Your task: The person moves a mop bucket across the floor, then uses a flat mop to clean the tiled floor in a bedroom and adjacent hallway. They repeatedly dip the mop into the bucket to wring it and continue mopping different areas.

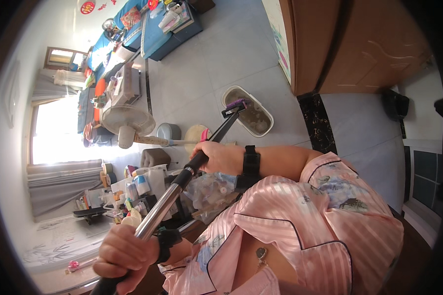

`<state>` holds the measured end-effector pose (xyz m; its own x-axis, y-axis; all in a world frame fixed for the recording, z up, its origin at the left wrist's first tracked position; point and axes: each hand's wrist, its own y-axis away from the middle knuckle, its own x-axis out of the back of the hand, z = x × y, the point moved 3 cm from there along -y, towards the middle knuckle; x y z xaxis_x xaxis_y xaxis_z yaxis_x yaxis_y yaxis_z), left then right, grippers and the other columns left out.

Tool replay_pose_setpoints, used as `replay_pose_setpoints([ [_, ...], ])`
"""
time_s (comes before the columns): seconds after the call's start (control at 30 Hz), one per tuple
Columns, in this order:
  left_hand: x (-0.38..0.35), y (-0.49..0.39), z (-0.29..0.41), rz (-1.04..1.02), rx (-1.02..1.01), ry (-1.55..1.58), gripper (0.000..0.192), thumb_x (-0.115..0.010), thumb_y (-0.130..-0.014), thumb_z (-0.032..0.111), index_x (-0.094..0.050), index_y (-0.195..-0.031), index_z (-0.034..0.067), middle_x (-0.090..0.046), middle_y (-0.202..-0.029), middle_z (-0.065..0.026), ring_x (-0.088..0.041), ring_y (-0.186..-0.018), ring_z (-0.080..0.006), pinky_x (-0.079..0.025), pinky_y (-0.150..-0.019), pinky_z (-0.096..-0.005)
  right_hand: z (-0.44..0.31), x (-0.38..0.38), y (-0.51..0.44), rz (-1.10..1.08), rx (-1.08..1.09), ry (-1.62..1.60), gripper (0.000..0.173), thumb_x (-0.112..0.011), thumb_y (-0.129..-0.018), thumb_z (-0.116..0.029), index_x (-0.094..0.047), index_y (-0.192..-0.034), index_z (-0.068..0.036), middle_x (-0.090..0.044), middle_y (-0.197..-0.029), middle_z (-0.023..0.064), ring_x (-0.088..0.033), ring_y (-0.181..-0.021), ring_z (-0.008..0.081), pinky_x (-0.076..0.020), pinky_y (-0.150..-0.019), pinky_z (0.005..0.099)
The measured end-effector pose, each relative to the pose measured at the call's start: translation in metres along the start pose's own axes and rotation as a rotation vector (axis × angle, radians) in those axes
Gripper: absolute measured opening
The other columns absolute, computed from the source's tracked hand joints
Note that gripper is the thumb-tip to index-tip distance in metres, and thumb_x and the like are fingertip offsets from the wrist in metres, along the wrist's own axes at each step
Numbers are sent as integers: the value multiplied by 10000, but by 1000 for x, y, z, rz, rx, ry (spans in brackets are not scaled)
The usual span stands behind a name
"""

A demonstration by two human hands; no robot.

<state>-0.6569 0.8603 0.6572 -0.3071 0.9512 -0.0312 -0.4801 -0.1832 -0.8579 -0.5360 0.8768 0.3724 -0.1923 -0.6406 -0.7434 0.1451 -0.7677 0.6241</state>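
Observation:
Both my hands hold a long mop pole slanting across the view. My left hand (127, 252) wraps the pole near its black upper end. Farther down, my right hand (216, 158) grips a black section below the shiny metal tube (158, 212), close to a pink lever (205, 135). The purple-and-black mop head (234, 107) is at the far end, within a pale oblong bucket (270, 129). Murky greyish water (256, 117) stands in this bucket on the tiled floor. A black strap circles each of my wrists.
A standing fan (127, 123) is left of the pole, near a grey bucket (168, 131) and a round stool (196, 137). Below lies a cluttered table with a clear plastic bag (210, 190). A brown door (376, 48) rises at right; a blue-covered sofa (157, 35) stands beyond.

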Motion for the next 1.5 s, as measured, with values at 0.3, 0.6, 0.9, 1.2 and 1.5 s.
replay_pose_setpoints([
  [0.3,-42,-33,-52,-72,133,180,401,-733,-833,334,-410,-684,150,-475,-491,62,-472,-357,-18,-383,-369,-134,-59,52,73,-148,210,-283,143,-557,-864,23,-470,-975,0,-587,-907,123,-634,-818,251,-586,-697,384],
  [0.6,-201,-17,-216,-368,364,468,439,-682,-872,435,-425,-690,128,-440,-513,4,-410,-410,-132,-335,-413,-281,-203,240,178,-21,849,-334,89,-592,-812,7,-534,-863,-37,-583,-797,106,-624,-731,235,-534,-657,360],
  [0.9,-445,60,-299,-1038,650,496,353,-717,-837,27,-566,-1154,-10,-627,-1192,-155,-577,-1126,-221,-449,-975,-343,-315,557,331,328,1367,-847,130,-545,-834,-92,-516,-712,-60,-537,-692,91,-554,-636,253,-482,-611,335],
  [1.2,-571,47,-387,-1075,797,550,307,-573,-979,162,-552,-1235,-5,-621,-1210,-120,-601,-1094,-203,-455,-982,-326,-268,709,535,-364,1771,-1222,113,-532,-851,28,-470,-783,-36,-505,-680,63,-521,-615,185,-490,-588,290],
  [1.5,-739,34,-495,-1168,933,550,272,-535,-998,198,-576,-1192,11,-645,-1123,-86,-614,-982,-141,-477,-892,-259,-155,743,633,-143,2074,-1408,355,-456,-949,-235,-546,-1170,28,-533,-1087,276,-559,-839,339,-548,-676,380],
])
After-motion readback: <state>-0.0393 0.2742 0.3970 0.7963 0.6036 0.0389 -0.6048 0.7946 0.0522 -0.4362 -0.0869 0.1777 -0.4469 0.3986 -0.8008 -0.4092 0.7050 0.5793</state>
